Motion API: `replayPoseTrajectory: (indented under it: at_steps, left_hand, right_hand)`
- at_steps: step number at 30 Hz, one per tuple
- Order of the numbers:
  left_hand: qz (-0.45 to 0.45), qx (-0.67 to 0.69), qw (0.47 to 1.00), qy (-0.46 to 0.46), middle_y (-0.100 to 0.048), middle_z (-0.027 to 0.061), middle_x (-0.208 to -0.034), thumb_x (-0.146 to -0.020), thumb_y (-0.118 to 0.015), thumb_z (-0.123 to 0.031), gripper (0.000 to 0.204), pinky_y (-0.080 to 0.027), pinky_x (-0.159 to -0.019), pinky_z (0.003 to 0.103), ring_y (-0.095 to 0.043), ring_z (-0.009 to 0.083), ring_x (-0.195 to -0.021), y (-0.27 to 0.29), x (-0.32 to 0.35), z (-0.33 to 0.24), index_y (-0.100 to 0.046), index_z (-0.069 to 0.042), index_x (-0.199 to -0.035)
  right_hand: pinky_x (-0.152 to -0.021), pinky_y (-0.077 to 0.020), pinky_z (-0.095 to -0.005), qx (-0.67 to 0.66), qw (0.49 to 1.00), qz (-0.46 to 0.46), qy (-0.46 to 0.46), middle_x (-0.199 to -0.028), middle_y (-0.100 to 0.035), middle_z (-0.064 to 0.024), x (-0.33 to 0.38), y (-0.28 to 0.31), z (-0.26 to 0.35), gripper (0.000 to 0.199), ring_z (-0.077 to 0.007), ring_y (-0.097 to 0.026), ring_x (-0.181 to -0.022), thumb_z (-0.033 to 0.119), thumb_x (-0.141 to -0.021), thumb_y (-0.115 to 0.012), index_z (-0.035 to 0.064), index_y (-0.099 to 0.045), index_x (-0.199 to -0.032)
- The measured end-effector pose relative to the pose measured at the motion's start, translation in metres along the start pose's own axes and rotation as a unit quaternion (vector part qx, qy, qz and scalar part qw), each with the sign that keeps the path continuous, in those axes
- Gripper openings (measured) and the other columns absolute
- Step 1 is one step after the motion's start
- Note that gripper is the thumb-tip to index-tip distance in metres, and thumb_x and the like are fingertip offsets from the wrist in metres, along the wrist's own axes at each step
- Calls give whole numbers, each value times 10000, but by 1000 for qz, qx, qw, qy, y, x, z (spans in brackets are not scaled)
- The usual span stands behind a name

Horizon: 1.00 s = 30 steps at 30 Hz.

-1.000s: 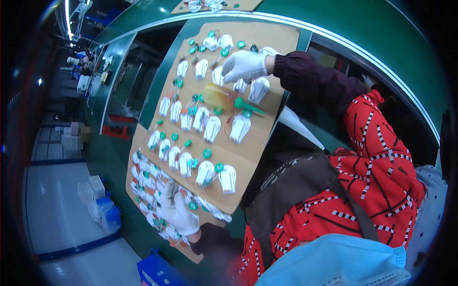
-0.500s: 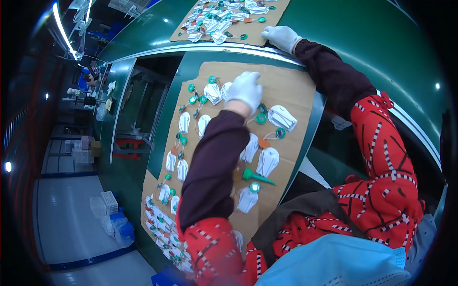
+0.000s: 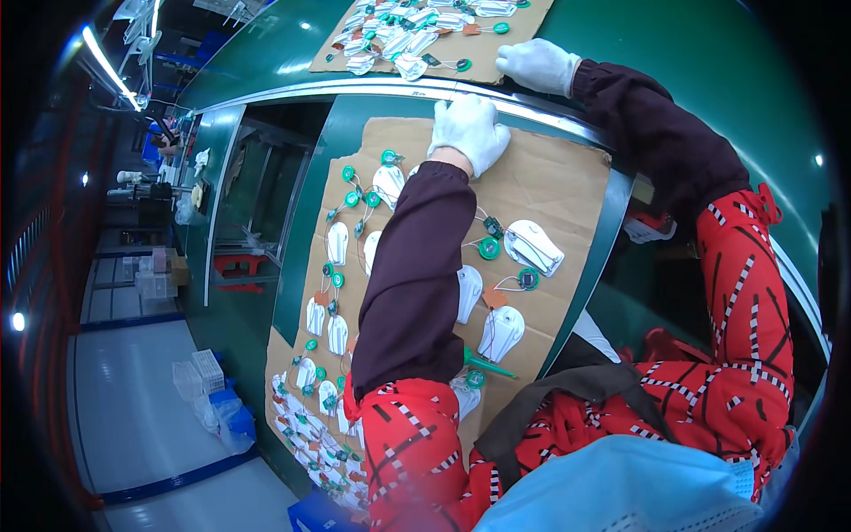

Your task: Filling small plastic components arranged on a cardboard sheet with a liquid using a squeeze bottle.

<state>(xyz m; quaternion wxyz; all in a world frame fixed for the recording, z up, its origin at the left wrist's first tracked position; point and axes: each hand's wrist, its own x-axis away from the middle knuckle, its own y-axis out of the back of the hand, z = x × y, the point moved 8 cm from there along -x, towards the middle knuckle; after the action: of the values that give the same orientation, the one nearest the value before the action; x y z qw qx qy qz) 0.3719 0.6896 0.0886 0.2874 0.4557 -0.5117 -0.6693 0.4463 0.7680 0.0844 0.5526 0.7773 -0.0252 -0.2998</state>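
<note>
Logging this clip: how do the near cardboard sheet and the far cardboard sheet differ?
The near cardboard sheet has white parts spread out in loose rows; on the far cardboard sheet they lie heaped together. The left hand rests on the near sheet, the right hand at the far sheet's edge. Both carry white parts with green discs.

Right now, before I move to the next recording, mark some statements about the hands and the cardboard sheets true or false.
1. Both hands wear white gloves. True: left hand, right hand.
2. The left hand rests at the far edge of the near brown cardboard sheet. True.
3. The right hand lies on the near sheet's white plastic parts. False: it sits by the far brown cardboard sheet, on the green surface.
4. The near sheet is bare. False: white plastic parts with green round discs lie on it.
</note>
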Motion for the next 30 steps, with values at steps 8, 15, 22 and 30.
replayPoseTrajectory:
  at_steps: [8, 15, 22, 30]
  left_hand:
    - [50, 21, 999, -7, -632, 98, -803, -828, -479, -225, 193, -356, -842, 419, -581, 298, -842, 33, 6, -1, -625, -99, -833]
    - [32, 13, 999, 13, -623, 108, -788, -831, -490, -234, 198, -358, -838, 436, -577, 302, -828, 60, 21, 0, -636, -101, -817]
    - [-29, -1, 1000, -7, -608, 100, -768, -809, -496, -214, 184, -372, -844, 414, -562, 294, -839, 87, 28, 2, -628, -92, -770]
    - [-8, 0, 1000, 12, -629, 116, -868, -802, -479, -216, 206, -410, -813, 414, -526, 315, -929, 98, 29, -12, -651, -104, -810]
  right_hand:
    - [-634, -520, -358, -30, 998, -48, 2, -775, -568, -137, -15, 40, 13, 57, -292, -630, -731, 58, -762, -535, 11, -552, -790]
    - [-605, -500, -380, -123, 990, -47, 41, -758, -551, -124, 3, 47, 55, 70, -302, -608, -694, 77, -742, -544, 23, -529, -784]
    - [-695, -499, -388, -332, 942, 52, -6, -1014, -567, -120, 23, 3, 80, 281, -301, -604, -806, 182, -821, -477, 58, -521, -1070]
    - [-728, -492, -394, -334, 936, -61, 90, -1051, -564, -128, 78, 39, 151, 307, -308, -593, -852, 189, -818, -485, 56, -523, -1091]
